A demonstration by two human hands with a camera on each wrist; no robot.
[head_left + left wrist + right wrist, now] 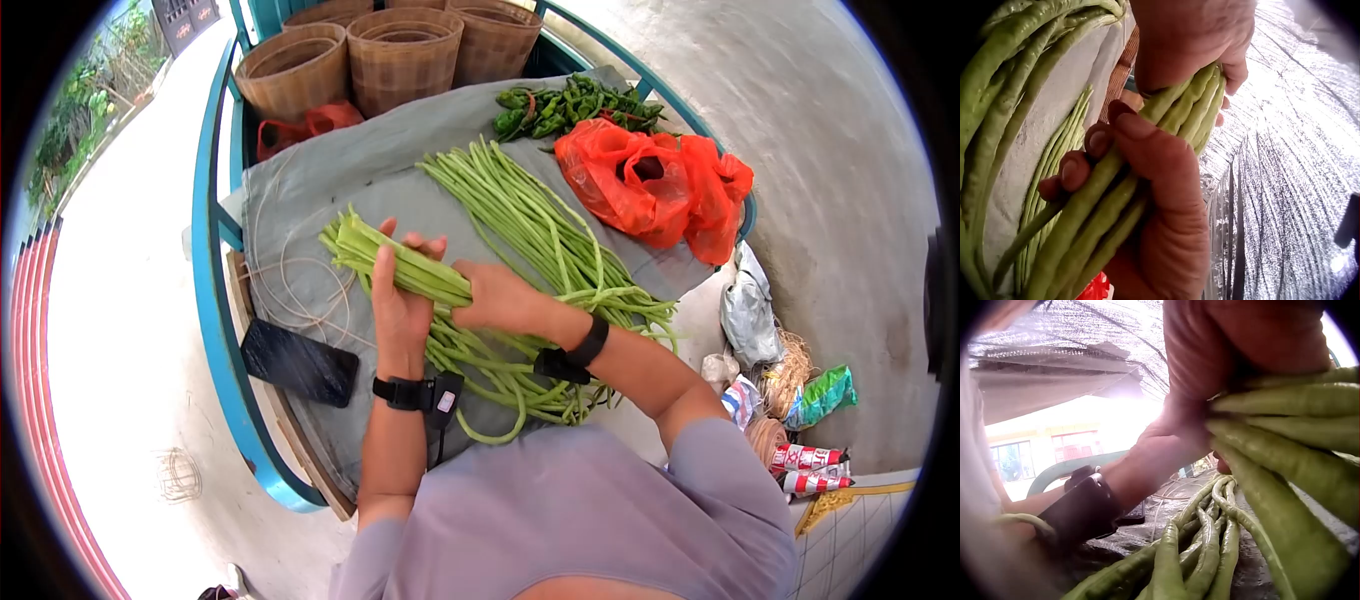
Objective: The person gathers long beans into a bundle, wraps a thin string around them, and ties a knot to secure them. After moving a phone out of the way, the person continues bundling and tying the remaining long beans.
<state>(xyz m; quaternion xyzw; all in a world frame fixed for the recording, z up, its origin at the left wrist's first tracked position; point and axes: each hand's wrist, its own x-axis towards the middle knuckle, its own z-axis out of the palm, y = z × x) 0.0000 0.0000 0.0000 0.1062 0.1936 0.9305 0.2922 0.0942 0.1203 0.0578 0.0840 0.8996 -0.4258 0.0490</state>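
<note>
A bunch of long green beans is held in both hands above the grey sheet. My left hand holds it near its upper end, thumb on one side and fingers on the other. Farther along, my right hand grips the same bunch; the left wrist view shows its thumb lying across the beans. Loose beans hang and curl below the hands, large in the right wrist view as several dangling beans. A larger pile of long beans lies just beyond.
Green peppers and red plastic bags lie at the far right of the grey sheet. Wooden baskets stand behind. A phone and thin pale strings are at left, inside a blue rail.
</note>
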